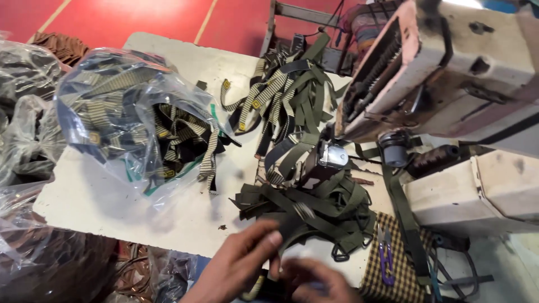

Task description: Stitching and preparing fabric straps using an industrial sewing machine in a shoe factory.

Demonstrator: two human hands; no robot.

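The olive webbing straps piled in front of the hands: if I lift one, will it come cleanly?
Probably not. The olive webbing straps lie limp and folded, so one would likely droop. They cross each other in a heap, so neighbours may drag along. Each looks light.

You stand over a pale, worn counter (185, 62) set on a red floor (129, 17) crossed by thin yellowish lines; a grimy cream machine housing (477, 67) stands at your right.
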